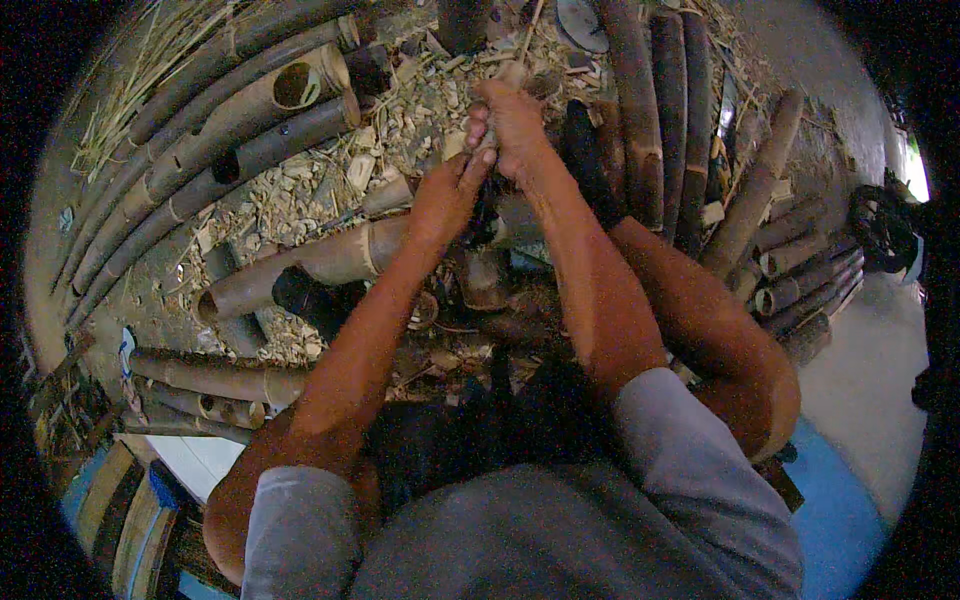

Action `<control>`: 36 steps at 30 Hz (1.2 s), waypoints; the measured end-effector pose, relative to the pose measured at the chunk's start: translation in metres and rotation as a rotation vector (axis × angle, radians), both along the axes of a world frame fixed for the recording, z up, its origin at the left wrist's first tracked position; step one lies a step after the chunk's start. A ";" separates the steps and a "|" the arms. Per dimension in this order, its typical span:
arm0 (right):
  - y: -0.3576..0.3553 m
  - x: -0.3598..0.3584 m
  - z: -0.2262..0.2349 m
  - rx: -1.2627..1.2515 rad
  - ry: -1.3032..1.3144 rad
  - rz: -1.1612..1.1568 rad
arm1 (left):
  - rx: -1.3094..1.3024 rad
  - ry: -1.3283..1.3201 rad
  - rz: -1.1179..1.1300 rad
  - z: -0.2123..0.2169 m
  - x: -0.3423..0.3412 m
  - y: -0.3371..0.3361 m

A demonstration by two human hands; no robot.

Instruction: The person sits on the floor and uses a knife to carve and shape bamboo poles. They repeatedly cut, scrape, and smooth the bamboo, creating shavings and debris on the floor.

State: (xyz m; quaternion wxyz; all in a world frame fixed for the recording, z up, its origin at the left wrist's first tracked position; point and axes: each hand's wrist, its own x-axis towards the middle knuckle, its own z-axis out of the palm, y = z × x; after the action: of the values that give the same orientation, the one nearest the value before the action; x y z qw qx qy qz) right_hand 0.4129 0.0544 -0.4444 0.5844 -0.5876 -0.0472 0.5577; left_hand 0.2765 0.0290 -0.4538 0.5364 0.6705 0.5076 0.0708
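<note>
My right hand (512, 125) is closed, fingers wrapped around something mostly hidden in its grip. A pale wooden tip (513, 73) shows just beyond its knuckles. Close below it, my left hand (450, 197) is closed too, its thumb pressed up near the right hand. What the left fingers hold is hidden. A thick brown bamboo pole (325, 262) lies crosswise below my left hand, over the ground between my legs. Dark shadow hides whatever is directly under my wrists.
Pale wood chips (360, 170) cover the ground. Long hollow bamboo poles (215, 145) lie at the far left, and more dark poles (668, 120) at the far right. Shorter bamboo pieces (800, 290) are stacked at the right. A round grey disc (583, 24) lies at the far edge.
</note>
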 end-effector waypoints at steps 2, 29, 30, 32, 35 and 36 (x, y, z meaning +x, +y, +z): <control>0.008 -0.007 0.001 -0.006 0.079 0.222 | -0.028 0.019 0.087 0.002 -0.009 -0.011; -0.089 0.098 0.117 -0.201 -2.167 0.675 | 0.202 0.056 -0.240 0.125 0.037 0.039; -0.109 0.091 0.133 -0.218 -2.244 0.710 | 0.283 0.090 -0.278 0.134 0.039 0.036; -0.144 0.068 0.149 -0.263 -2.259 0.817 | 0.388 0.065 -0.333 0.140 0.036 0.023; -0.184 0.029 0.136 -0.310 -1.750 1.030 | 0.418 0.032 -0.428 0.122 0.013 0.020; -0.194 0.016 0.126 -0.315 -1.494 1.041 | 0.586 -0.082 -0.338 0.111 0.001 0.012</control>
State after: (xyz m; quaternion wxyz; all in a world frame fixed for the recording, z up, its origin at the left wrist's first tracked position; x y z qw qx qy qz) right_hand 0.4291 -0.1395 -0.3189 -0.0090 -0.7722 -0.5936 0.2263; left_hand 0.2773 0.0411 -0.3432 0.3448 0.8674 0.3255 0.1508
